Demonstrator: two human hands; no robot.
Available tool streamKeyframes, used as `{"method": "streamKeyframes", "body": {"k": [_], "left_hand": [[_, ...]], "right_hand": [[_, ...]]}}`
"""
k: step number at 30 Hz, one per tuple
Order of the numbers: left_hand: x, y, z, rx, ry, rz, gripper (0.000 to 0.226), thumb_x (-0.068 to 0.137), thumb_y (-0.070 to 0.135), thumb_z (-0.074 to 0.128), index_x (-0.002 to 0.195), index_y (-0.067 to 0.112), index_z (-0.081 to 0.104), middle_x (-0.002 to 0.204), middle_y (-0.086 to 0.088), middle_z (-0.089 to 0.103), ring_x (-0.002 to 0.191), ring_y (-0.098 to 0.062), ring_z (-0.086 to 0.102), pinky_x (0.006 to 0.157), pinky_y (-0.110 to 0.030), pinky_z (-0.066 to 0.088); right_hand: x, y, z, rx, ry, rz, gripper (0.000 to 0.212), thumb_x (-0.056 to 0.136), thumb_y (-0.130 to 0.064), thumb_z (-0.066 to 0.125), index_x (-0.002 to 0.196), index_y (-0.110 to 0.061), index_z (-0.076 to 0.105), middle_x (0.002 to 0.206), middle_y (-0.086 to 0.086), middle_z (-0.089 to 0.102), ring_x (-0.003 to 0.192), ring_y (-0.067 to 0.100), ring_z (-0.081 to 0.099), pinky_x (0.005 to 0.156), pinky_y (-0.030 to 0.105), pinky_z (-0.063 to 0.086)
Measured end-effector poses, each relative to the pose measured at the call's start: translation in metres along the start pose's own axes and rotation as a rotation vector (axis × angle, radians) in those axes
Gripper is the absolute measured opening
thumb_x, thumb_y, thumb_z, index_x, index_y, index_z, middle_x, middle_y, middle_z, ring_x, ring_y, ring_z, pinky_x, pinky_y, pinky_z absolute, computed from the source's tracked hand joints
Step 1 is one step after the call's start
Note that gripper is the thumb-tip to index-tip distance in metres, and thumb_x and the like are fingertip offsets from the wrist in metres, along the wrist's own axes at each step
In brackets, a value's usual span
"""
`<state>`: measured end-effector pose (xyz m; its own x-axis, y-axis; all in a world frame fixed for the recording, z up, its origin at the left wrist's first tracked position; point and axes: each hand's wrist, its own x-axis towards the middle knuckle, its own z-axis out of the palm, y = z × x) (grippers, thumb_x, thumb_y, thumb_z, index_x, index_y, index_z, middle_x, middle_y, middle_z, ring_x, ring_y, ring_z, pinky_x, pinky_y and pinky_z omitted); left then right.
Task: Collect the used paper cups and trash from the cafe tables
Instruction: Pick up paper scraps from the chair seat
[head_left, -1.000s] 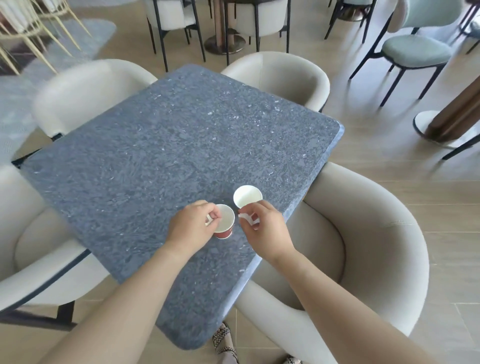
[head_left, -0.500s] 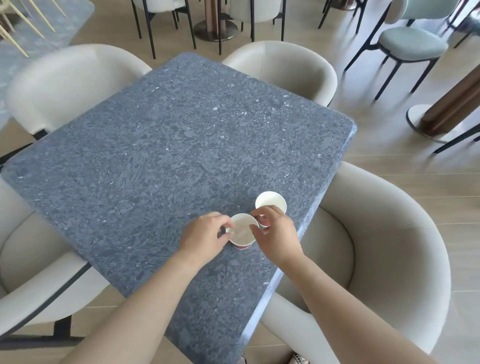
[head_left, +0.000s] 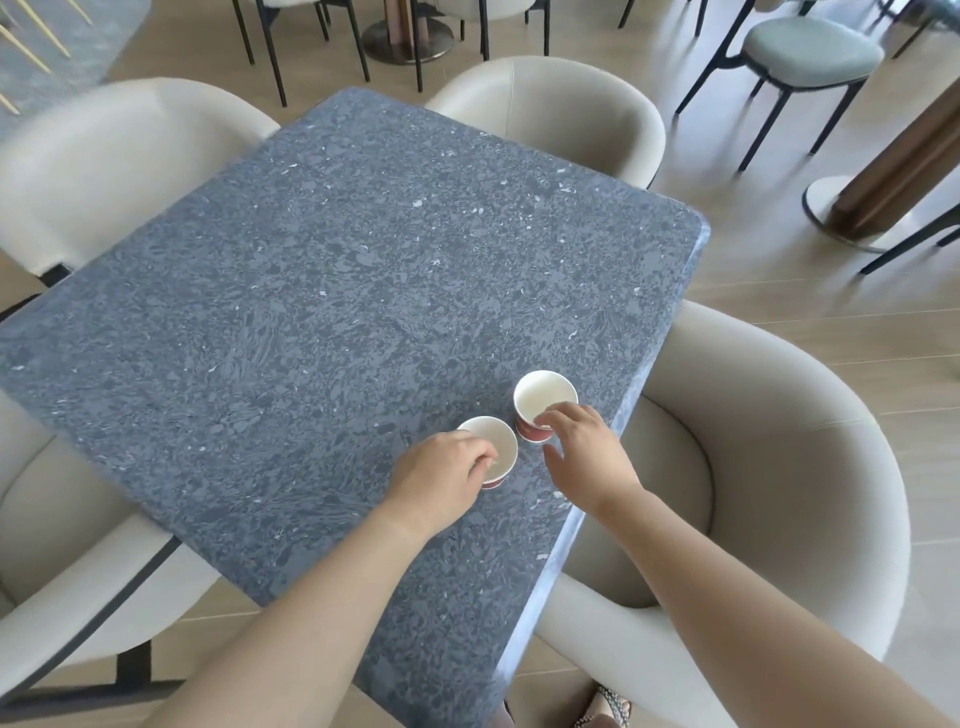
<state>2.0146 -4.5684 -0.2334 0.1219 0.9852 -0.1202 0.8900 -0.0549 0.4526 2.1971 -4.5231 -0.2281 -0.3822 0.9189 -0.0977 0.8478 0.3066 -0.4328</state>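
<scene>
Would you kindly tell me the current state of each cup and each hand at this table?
near red paper cup: upright on the blue-grey speckled table, rim pinched by the left hand.
far red paper cup: upright, looks empty, close to the table's right edge.
left hand: fingers curled on the near cup's rim.
right hand: open, fingertips touching the far cup's rim.

square table (head_left: 337, 291) with a blue-grey speckled stone top and rounded corners. four cream tub armchairs pulled up around it: far left (head_left: 119, 156), far right (head_left: 566, 109), near right (head_left: 779, 441), near left (head_left: 62, 545) on a dark frame. pale wood plank floor (head_left: 805, 312) underneath. at top right, a sage-green cushioned chair (head_left: 810, 49) on thin black legs, near a brown wooden column (head_left: 893, 171) on a pale round base. at top centre, a round pedestal base (head_left: 408, 39) among black chair legs. grey rug (head_left: 67, 47) at top left.
</scene>
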Motion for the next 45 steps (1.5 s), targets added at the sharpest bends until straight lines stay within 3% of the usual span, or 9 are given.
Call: {"method": "streamKeyframes", "body": {"k": [8, 14, 17, 21, 24, 28, 32, 39, 45], "left_hand": [[0.0, 0.003, -0.011, -0.017, -0.003, -0.054, 0.007, 0.083, 0.037, 0.061, 0.077, 0.032, 0.059, 0.084, 0.016, 0.056, 0.078, -0.007, 0.053, 0.057, -0.023, 0.033], [-0.001, 0.003, -0.011, 0.004, 0.021, -0.001, 0.02, 0.091, 0.028, 0.046, 0.101, 0.03, 0.064, 0.101, 0.013, 0.063, 0.09, -0.012, 0.059, 0.064, -0.026, 0.044], [-0.005, 0.002, -0.01, 0.01, -0.038, 0.059, 0.018, 0.088, 0.041, 0.049, 0.095, 0.033, 0.063, 0.099, 0.015, 0.062, 0.093, -0.009, 0.057, 0.063, -0.024, 0.041], [-0.007, 0.002, -0.005, 0.07, -0.143, 0.124, 0.033, 0.077, 0.06, 0.057, 0.098, 0.034, 0.061, 0.103, 0.016, 0.062, 0.1, -0.006, 0.052, 0.073, -0.027, 0.044], [-0.007, 0.002, -0.002, 0.113, -0.141, 0.13, 0.02, 0.083, 0.043, 0.058, 0.1, 0.032, 0.062, 0.105, 0.014, 0.062, 0.104, -0.011, 0.054, 0.076, -0.028, 0.045], [-0.017, -0.003, -0.003, 0.076, -0.082, 0.109, 0.013, 0.087, 0.029, 0.055, 0.096, 0.028, 0.064, 0.098, 0.011, 0.064, 0.097, -0.014, 0.056, 0.068, -0.028, 0.045], [-0.033, -0.014, -0.01, 0.092, -0.034, 0.076, 0.012, 0.087, 0.027, 0.054, 0.092, 0.026, 0.065, 0.093, 0.01, 0.064, 0.093, -0.014, 0.056, 0.063, -0.027, 0.043], [-0.057, -0.026, -0.015, 0.112, -0.004, -0.006, 0.012, 0.086, 0.025, 0.056, 0.091, 0.026, 0.066, 0.094, 0.01, 0.065, 0.093, -0.014, 0.056, 0.068, -0.029, 0.046], [-0.077, -0.032, -0.016, 0.095, 0.02, -0.082, 0.011, 0.086, 0.024, 0.057, 0.091, 0.026, 0.066, 0.093, 0.01, 0.064, 0.093, -0.014, 0.056, 0.067, -0.028, 0.046]], "right_hand": [[0.003, -0.001, 0.001, 0.023, 0.021, 0.04, 0.032, 0.084, -0.004, 0.05, 0.115, -0.011, 0.058, 0.119, 0.005, 0.056, 0.106, 0.026, 0.048, 0.086, 0.03, 0.039], [0.001, -0.003, 0.002, 0.02, 0.037, 0.031, 0.027, 0.086, -0.005, 0.049, 0.11, -0.011, 0.06, 0.114, 0.006, 0.058, 0.103, 0.027, 0.05, 0.08, 0.028, 0.039], [0.0, -0.001, 0.002, 0.016, 0.031, 0.022, 0.025, 0.087, -0.005, 0.049, 0.107, -0.011, 0.062, 0.11, 0.006, 0.06, 0.101, 0.027, 0.051, 0.08, 0.029, 0.04], [0.0, 0.004, 0.001, 0.018, 0.018, 0.037, 0.021, 0.088, -0.007, 0.05, 0.103, -0.01, 0.063, 0.106, 0.007, 0.059, 0.1, 0.027, 0.05, 0.078, 0.032, 0.041], [-0.002, 0.004, 0.0, 0.022, 0.026, 0.041, 0.018, 0.086, -0.007, 0.051, 0.1, -0.009, 0.064, 0.103, 0.008, 0.06, 0.098, 0.027, 0.05, 0.073, 0.032, 0.04], [-0.013, -0.002, 0.004, 0.036, 0.019, 0.01, 0.017, 0.086, -0.008, 0.052, 0.098, -0.011, 0.063, 0.102, 0.006, 0.059, 0.097, 0.027, 0.05, 0.071, 0.031, 0.041], [-0.027, -0.013, 0.011, 0.074, 0.028, -0.049, 0.016, 0.084, -0.005, 0.054, 0.096, -0.009, 0.064, 0.102, 0.007, 0.06, 0.093, 0.029, 0.05, 0.075, 0.033, 0.041], [-0.042, -0.033, 0.02, 0.083, -0.042, -0.105, 0.018, 0.086, -0.006, 0.052, 0.097, -0.011, 0.064, 0.105, 0.005, 0.057, 0.097, 0.028, 0.047, 0.079, 0.039, 0.045], [-0.05, -0.041, 0.027, 0.05, -0.102, -0.16, 0.024, 0.085, -0.007, 0.049, 0.103, -0.013, 0.063, 0.109, 0.002, 0.055, 0.101, 0.024, 0.046, 0.079, 0.03, 0.043]]}}
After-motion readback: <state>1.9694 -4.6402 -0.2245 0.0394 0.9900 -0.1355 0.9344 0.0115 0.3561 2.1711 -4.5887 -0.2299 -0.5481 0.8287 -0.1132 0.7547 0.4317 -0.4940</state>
